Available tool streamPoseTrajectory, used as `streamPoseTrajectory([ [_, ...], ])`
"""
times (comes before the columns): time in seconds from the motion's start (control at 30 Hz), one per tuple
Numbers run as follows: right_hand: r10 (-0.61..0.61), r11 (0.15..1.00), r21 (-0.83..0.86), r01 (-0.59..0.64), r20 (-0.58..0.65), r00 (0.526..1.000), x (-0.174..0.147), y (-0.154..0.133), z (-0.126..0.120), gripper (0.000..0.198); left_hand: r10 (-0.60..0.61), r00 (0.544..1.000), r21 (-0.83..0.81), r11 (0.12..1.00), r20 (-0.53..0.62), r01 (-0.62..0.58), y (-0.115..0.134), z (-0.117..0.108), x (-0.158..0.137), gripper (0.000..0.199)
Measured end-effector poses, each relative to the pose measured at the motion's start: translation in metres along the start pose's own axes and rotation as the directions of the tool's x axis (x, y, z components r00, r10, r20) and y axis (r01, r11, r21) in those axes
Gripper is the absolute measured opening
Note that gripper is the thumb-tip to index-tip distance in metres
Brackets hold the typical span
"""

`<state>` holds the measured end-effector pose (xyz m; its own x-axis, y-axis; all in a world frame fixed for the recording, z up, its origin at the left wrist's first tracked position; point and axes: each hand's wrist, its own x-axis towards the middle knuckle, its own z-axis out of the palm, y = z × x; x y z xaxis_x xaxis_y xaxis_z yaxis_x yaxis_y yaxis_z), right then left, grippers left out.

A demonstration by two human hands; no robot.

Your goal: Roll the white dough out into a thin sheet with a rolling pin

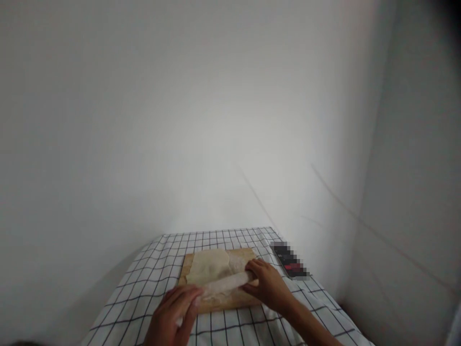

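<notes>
A pale rolling pin point(227, 283) dusted with flour lies slantwise over the near part of a wooden board point(216, 304). My left hand point(178, 307) has its fingers closed around the pin's left end. Around the right end, my right hand point(264, 283) is closed too, thumb on the near side. Just beyond the pin, a flat sheet of dough point(209, 264) covers the board's left and middle part. Loose flour point(236, 263) is spread on the wood to the right of the dough.
The board rests on a table with a white, dark-checked cloth point(140, 274). A dark phone-like object point(290, 262), partly pixelated, lies right of the board. A pale wall point(216, 120) stands behind the table, another point(414, 192) on the right.
</notes>
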<state>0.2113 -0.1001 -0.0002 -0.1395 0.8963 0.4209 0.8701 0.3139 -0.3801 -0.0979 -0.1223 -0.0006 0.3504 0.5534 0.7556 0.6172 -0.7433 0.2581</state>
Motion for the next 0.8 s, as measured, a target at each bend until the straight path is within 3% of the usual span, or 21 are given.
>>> streamPoseTrajectory([
  [0.1, -0.063, 0.997, -0.042, 0.068, 0.115, 0.991, 0.048, 0.003, -0.015, 0.030, -0.188, 0.982, -0.102, 0.977, -0.017, 0.185, -0.003, -0.005, 0.044, 0.032],
  [0.2, -0.019, 1.000, -0.001, 0.019, 0.103, 0.994, 0.088, 0.021, -0.019, 0.036, -0.299, 0.949, -0.100, 0.946, 0.097, 0.309, -0.013, 0.007, 0.084, 0.037],
  [0.33, 0.086, 0.993, 0.081, -0.089, 0.036, 0.996, 0.101, 0.052, -0.002, 0.030, -0.389, 0.883, 0.170, 0.919, 0.262, 0.355, -0.020, 0.042, 0.114, 0.034],
  [0.47, 0.162, 0.962, 0.226, -0.151, -0.030, 0.986, 0.083, 0.063, 0.035, 0.046, -0.369, 0.857, 0.263, 0.921, 0.360, 0.286, -0.006, 0.078, 0.106, 0.021],
  [0.57, 0.178, 0.863, 0.495, -0.102, -0.109, 0.978, 0.071, 0.062, 0.058, 0.045, -0.333, 0.853, 0.341, 0.919, 0.401, 0.198, -0.001, 0.094, 0.086, 0.031],
  [0.67, 0.217, 0.755, 0.649, -0.094, -0.112, 0.970, 0.066, 0.060, 0.065, 0.043, -0.277, 0.876, 0.327, 0.933, 0.394, 0.148, -0.009, 0.100, 0.069, 0.040],
  [0.8, 0.312, 0.686, 0.705, -0.180, -0.061, 0.948, 0.067, 0.057, 0.060, 0.046, -0.170, 0.901, 0.203, 0.975, 0.400, 0.094, -0.018, 0.093, 0.064, 0.051],
])
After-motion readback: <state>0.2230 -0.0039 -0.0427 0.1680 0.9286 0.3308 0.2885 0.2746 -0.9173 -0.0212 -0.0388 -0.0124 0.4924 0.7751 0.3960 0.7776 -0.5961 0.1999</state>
